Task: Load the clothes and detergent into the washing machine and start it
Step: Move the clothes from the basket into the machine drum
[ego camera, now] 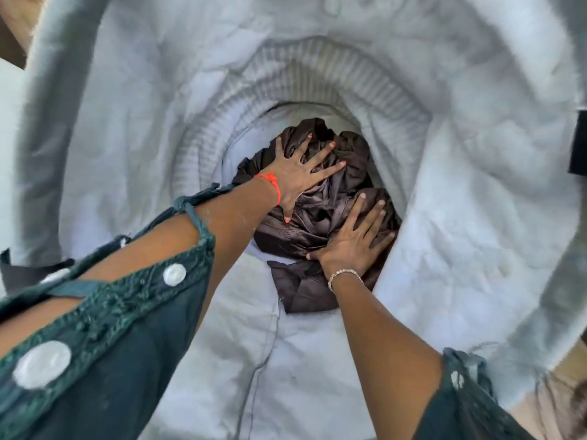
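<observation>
A bundle of dark brown clothes point(320, 214) fills the round opening of the washing machine, whose top is wrapped in a pale grey padded cover point(460, 192). My left hand point(295, 179), with a red thread at the wrist, presses flat on the upper part of the bundle with fingers spread. My right hand point(352, 239), with a thin bracelet, presses flat on the lower right part. One fold of the brown cloth point(301, 290) hangs out over the near edge of the opening. No detergent is in view.
The ribbed elastic rim of the cover point(317, 58) rings the opening. A dark object point(578, 144) sits at the right edge of the view. My dark green sleeves with white round spots fill the lower corners.
</observation>
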`<state>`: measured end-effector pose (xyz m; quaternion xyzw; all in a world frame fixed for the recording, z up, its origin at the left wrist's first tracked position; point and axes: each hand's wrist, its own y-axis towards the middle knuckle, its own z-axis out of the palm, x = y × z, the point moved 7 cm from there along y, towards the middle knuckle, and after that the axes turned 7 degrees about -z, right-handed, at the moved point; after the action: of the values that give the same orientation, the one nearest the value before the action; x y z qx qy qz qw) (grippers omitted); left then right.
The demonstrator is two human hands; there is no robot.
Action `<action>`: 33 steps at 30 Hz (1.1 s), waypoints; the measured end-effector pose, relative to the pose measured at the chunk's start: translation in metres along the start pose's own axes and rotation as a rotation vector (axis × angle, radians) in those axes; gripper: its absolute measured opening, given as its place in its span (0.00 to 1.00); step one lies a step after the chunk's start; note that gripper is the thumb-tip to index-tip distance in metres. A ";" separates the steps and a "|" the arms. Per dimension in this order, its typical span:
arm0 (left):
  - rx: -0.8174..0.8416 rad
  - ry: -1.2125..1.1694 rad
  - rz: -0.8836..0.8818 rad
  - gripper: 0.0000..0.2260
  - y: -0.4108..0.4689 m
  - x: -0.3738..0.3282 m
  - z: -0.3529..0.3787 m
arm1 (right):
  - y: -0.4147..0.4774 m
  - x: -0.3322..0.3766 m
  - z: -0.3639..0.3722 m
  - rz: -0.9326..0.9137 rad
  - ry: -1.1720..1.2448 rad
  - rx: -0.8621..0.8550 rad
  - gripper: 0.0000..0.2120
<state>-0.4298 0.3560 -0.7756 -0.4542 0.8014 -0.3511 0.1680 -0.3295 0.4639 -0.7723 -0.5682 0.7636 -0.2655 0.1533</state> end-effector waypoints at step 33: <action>-0.183 -0.120 -0.042 0.29 -0.017 -0.032 0.025 | 0.024 0.007 0.014 -0.348 0.035 -0.052 0.40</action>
<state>-0.3878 0.3669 -0.7829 -0.5048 0.8089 -0.2519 0.1660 -0.3428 0.4594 -0.7969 -0.6908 0.6631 -0.2780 0.0770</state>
